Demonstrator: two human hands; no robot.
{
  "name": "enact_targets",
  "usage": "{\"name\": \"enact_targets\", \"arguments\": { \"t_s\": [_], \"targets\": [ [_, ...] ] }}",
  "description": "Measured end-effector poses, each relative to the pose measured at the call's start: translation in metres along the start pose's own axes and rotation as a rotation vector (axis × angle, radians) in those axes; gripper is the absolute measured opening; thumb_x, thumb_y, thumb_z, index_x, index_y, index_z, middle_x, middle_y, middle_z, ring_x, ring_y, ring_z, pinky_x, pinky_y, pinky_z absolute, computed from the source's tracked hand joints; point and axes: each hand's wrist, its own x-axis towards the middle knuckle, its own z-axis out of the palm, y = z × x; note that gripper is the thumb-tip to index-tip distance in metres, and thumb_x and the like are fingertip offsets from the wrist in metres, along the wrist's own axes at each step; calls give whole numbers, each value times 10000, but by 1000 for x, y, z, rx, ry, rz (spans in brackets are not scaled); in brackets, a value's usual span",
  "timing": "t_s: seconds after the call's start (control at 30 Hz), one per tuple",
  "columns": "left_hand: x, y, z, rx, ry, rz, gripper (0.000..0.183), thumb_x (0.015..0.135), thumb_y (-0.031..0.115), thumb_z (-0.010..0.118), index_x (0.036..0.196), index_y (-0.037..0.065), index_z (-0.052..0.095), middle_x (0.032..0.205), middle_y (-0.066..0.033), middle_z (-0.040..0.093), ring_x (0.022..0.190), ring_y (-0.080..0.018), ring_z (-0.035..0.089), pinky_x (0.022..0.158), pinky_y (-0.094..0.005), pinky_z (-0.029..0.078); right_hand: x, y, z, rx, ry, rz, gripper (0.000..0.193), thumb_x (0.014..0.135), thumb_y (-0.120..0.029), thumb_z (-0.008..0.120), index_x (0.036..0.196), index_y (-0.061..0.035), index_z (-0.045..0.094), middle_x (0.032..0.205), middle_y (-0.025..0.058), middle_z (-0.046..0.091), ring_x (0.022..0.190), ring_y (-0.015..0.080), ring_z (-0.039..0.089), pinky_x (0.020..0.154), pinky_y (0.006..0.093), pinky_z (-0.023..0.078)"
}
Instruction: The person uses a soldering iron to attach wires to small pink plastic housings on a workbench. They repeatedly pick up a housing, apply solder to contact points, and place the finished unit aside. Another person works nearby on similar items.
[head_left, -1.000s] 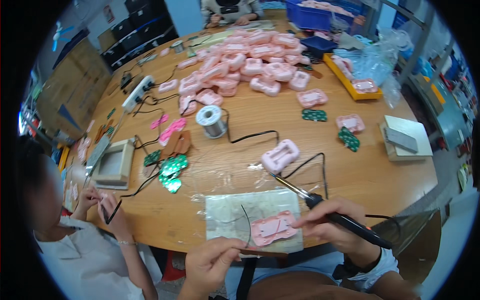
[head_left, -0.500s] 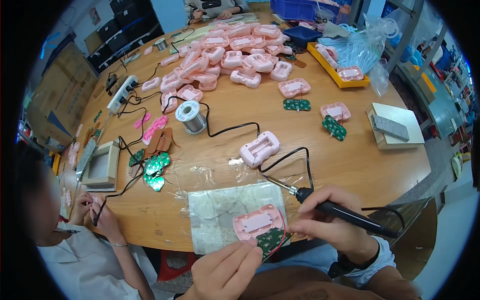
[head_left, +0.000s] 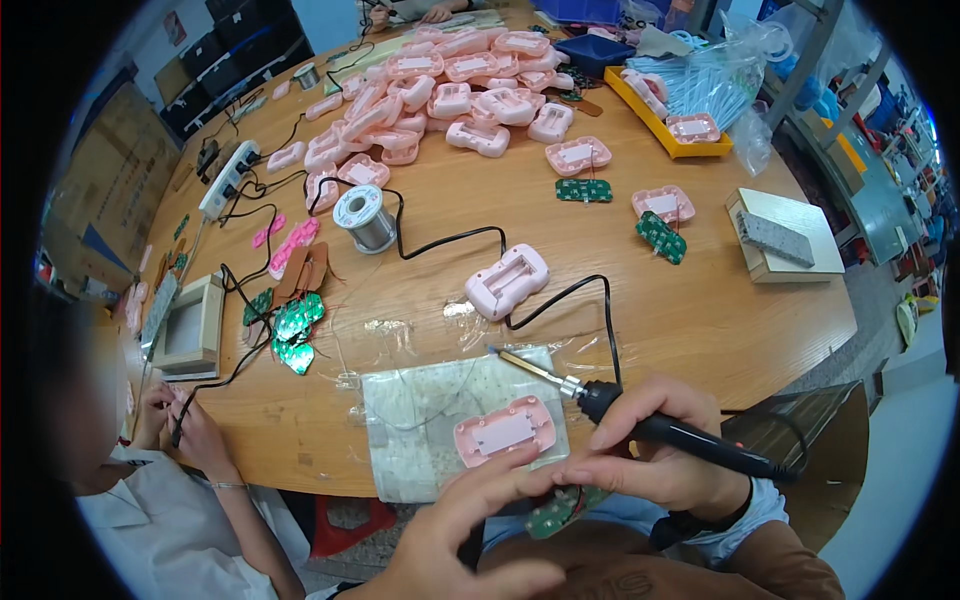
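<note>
Right grip [head_left: 680,478] clamps a black-handled soldering iron [head_left: 700,444], left grip [head_left: 458,528] spread beside a green circuit board [head_left: 553,516] — apparently being repositioned, next needing steadiness.

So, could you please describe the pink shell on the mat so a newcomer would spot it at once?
At the near edge of the wooden table lies a pale mat. The pink shell rests on it, the only shell there.

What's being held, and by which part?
The right hand holds the soldering iron by its black handle. Whether it or the left hand grips the green circuit board, and where, can't be told.
</note>
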Motion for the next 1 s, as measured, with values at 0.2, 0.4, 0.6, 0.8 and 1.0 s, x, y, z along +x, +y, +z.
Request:
{"name": "enact_targets", "arguments": {
  "t_s": [0.2, 0.4, 0.6, 0.8, 1.0],
  "targets": [
    [6, -21, 8, -664, -36, -575, 237, 839, -28, 688, 1063, -21, 613, 929, -140, 698, 874, -178, 666, 786, -263, 526, -8, 22, 15, -132, 141, -202, 230, 734, -8, 810, 897, -54, 653, 700, 19, 656, 548, 42, 558, 449, 192, 399],
    [0, -16, -4, 254, 166, -109, 157, 784, -45, 703, 940, -28, 716, 843, -122, 702, 749, -157, 650, 681, -279, 513, -9, 14, -12, -398, -80, -365, 338, 779, 99, 714, 985, -37, 483, 806, 270, 682, 778, 301, 717, 688, 340, 589],
    [-3, -7, -14, 615, 117, -165, 88, 737, 32, 731, 819, 15, 703, 846, -100, 618, 843, -255, 563, 747, -362, 420, -18, 27, -42, -416, -8, -366, 571, 808, -244, 774, 1243, 22, 518, 789, 132, 660, 571, 148, 562, 511, 253, 423],
    [17, -44, 24, 757, 230, 16, 77, 695, 42, 733, 729, 30, 664, 863, -97, 586, 847, -294, 538, 762, -388, 399, -36, 31, -56, -320, 115, -299, 387, 727, -77, 763, 993, -21, 487, 760, 117, 582, 578, 129, 522, 498, 253, 385],
    [30, -63, 28, 756, 125, -92, 85, 703, 19, 727, 737, 33, 650, 861, -86, 563, 866, -277, 514, 736, -352, 413, -43, 32, -63, -388, 17, -232, 335, 677, -87, 801, 897, -32, 556, 672, 98, 583, 519, 156, 555, 443, 259, 402]
  ]
}}
